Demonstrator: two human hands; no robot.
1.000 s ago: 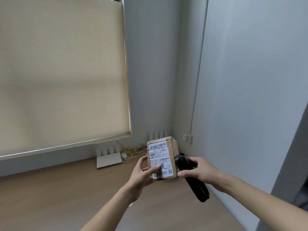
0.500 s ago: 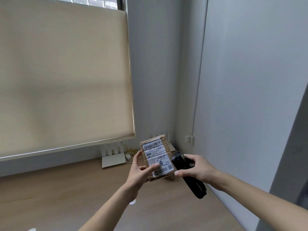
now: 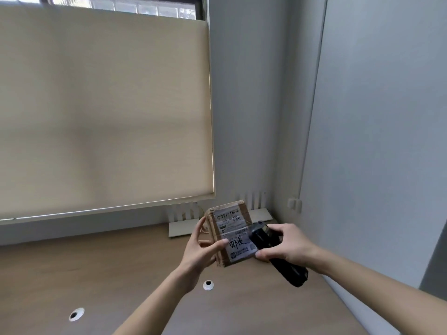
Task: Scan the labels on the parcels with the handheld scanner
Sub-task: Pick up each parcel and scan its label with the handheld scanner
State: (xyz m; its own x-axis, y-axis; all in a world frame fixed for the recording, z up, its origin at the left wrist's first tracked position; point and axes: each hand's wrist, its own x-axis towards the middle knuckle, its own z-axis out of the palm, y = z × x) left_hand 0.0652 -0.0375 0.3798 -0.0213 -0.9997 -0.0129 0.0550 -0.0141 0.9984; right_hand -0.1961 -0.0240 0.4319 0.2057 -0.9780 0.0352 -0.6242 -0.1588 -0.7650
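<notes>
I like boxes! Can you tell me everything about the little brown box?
The box is small brown cardboard, taped, with a white label showing barcodes, print and black handwriting. It is lifted above the desk, tilted, label facing up. The left hand grips its left side; the black scanner overlaps its right edge.

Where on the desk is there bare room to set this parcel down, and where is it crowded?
Bare wood spreads on the desk left of the left hand, between the wall under the blind and the two cable grommets. The back right corner is crowded: white routers, the parcel, and the scanner in the right hand.
</notes>
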